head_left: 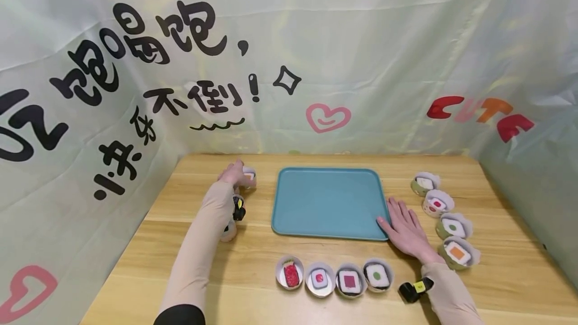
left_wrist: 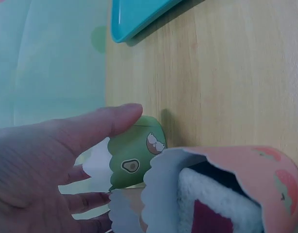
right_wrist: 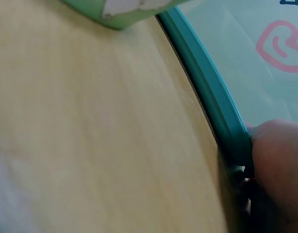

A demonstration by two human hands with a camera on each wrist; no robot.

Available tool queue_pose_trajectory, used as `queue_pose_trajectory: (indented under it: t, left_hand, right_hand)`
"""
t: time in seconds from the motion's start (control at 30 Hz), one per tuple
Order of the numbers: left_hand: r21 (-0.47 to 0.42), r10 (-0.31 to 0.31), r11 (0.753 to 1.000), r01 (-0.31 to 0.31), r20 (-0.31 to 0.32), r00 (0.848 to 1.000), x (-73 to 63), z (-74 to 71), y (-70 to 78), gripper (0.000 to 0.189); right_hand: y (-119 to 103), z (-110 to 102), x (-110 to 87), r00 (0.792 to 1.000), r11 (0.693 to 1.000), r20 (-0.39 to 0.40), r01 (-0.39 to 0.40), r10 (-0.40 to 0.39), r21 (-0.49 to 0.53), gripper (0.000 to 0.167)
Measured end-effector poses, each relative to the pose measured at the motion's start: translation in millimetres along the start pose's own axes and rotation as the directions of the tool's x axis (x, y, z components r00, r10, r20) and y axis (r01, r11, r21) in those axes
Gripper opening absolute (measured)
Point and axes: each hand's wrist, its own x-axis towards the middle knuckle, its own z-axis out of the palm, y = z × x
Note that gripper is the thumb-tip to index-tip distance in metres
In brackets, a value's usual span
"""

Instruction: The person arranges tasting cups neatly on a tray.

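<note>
At the far left of the table, my left hand [head_left: 236, 174] holds a small green paper cup [left_wrist: 134, 150] with avocado prints, the thumb on one side and the fingers round the other. In the head view, sushi with an orange centre shows inside this cup. Close to that hand stands a peach paper cup [left_wrist: 280, 179] holding a sushi piece with a dark red square [left_wrist: 212, 216]. My right hand [head_left: 406, 228] rests with fingers extended at the right edge of the blue tray [head_left: 329, 202], its thumb on the rim.
Several sushi cups [head_left: 319, 280] stand in a row in front of the tray. Another line of cups [head_left: 451, 227] runs down the right side, beside the right forearm. A printed cloth [head_left: 384, 64] encloses the table's back and sides.
</note>
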Motion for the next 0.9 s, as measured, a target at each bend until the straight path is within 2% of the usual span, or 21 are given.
queue_pose_trajectory:
  t: [0.13,0.53,0.73,0.9]
  left_hand:
    - [0.008,-0.018,1.0,0.018,-0.01,1.0,1.2,3.6,-0.7,0.076]
    - [0.002,-0.031,1.0,0.031,-0.064,0.997,4.3,9.8,1.3,0.065]
    - [0.011,-0.006,1.0,0.006,-0.089,0.996,8.0,10.8,-0.7,0.063]
    - [-0.029,0.036,0.999,-0.039,-0.122,0.992,10.3,9.4,0.6,0.065]
  right_hand:
    - [-1.0,-0.4,0.6,1.0,1.0,0.025,-0.008,0.008,0.004,0.078]
    - [-3.7,-4.1,-0.4,0.995,0.998,0.088,-0.043,0.046,-0.037,0.073]
    - [-4.3,-5.4,-0.7,0.995,0.998,0.088,-0.045,0.048,-0.037,0.074]
    - [-3.8,-5.4,-0.6,0.995,0.998,0.083,-0.044,0.048,-0.047,0.073]
